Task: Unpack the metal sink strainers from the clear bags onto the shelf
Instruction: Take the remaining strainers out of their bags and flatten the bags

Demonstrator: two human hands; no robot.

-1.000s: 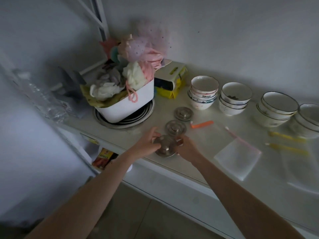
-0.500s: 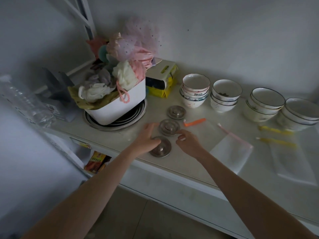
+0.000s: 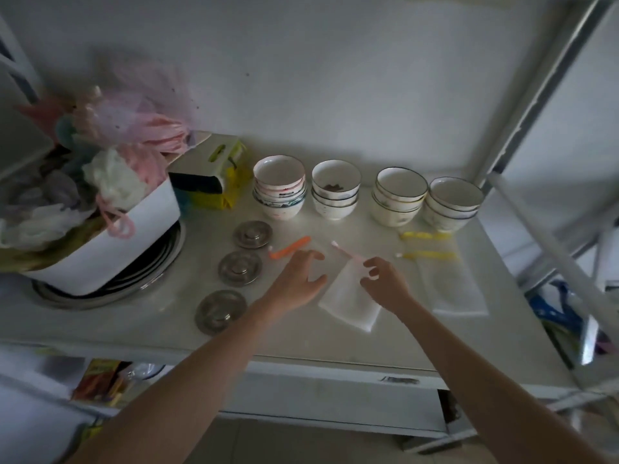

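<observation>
Three round metal sink strainers lie in a row on the pale shelf (image 3: 140,306): a far one (image 3: 253,234), a middle one (image 3: 240,267) and a near one (image 3: 221,310). A flat clear bag with a pink zip strip (image 3: 348,298) lies to their right. My left hand (image 3: 298,283) hovers open over the bag's left edge, near an orange zip strip (image 3: 289,247). My right hand (image 3: 385,283) is over the bag's right edge, fingers curled beside the pink strip; whether it grips the strip I cannot tell. Two more clear bags with yellow strips (image 3: 452,289) lie further right.
Four stacks of bowls (image 3: 336,190) line the back wall. A white tub (image 3: 110,242) full of bath puffs sits on stacked pans at the left, a yellow-green box (image 3: 214,177) beside it. A metal rack post (image 3: 536,105) rises at the right.
Both hands let go of the near strainer, which now lies on the shelf, and moved right to the bag with the pink strip. The view swung right.
</observation>
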